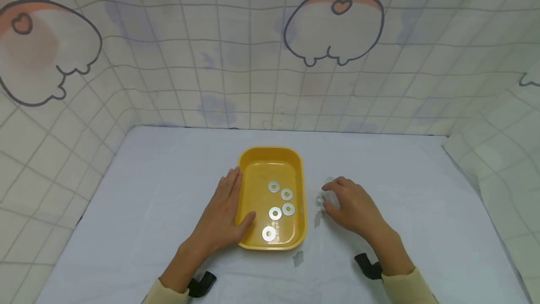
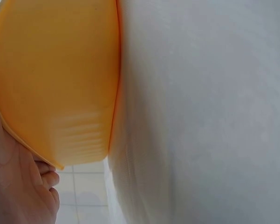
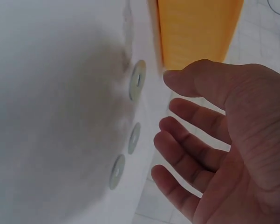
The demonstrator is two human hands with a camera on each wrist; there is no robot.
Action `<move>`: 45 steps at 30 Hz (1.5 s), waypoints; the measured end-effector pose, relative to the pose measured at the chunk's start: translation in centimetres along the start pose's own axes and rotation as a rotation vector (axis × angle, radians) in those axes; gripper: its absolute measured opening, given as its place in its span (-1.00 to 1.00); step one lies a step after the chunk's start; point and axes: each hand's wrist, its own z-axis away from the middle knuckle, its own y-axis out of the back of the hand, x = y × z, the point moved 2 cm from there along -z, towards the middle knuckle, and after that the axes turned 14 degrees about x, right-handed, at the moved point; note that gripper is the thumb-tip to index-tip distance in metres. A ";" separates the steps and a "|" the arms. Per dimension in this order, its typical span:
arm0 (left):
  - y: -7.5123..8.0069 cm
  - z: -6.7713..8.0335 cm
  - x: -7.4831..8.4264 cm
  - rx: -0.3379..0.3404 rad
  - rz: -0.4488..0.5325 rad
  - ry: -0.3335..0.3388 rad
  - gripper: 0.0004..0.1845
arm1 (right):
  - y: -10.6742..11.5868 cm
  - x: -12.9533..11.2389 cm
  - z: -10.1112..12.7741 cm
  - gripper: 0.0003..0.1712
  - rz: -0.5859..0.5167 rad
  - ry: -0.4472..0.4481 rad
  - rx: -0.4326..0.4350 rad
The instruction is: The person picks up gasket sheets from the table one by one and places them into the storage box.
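The left hand [image 1: 225, 215] lies flat, fingers straight, against the yellow tray [image 1: 253, 161]; the right hand [image 1: 352, 205] hovers loosely open over the washers [image 3: 137, 79].

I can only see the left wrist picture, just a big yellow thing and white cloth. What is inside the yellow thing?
Observer: The yellow tray holds five metal washers.
Operator: Where is my other hand?
Observer: The right hand is over the cloth just right of the tray, fingers relaxed, holding nothing.
Operator: Are there more washers outside?
Observer: Yes, the right wrist view shows three loose washers on the white cloth beside that hand.
Operator: And my left hand?
Observer: The left hand rests flat against the tray's left wall.
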 end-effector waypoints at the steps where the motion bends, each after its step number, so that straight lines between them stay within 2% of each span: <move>1: 0.0 0.0 0.0 0.000 -0.002 0.001 0.04 | -0.2 0.0 0.1 -0.62 -0.004 -0.005 0.003; 7: 0.1 0.1 0.2 -0.001 -0.011 0.013 0.04 | -1.5 0.0 0.4 -0.63 -0.023 -0.037 0.015; 13: 0.1 0.1 0.1 0.015 -0.013 -0.006 0.03 | -2.6 0.1 0.5 -0.64 -0.007 -0.053 0.027; 19: 0.0 0.1 -0.2 0.028 -0.008 -0.013 0.03 | -3.2 0.0 0.3 -0.67 0.000 -0.030 0.050; 25: 0.0 0.3 -0.4 0.022 0.000 0.011 0.03 | -3.3 -0.3 0.0 -0.69 0.019 0.008 0.035; 35: -0.1 0.4 0.0 -0.006 0.024 0.016 0.05 | -2.8 -0.1 0.3 -0.71 0.024 -0.102 -0.042; 45: 0.0 0.0 -0.2 0.004 0.008 -0.034 0.07 | -3.1 -0.7 0.5 -0.72 0.140 -0.072 0.006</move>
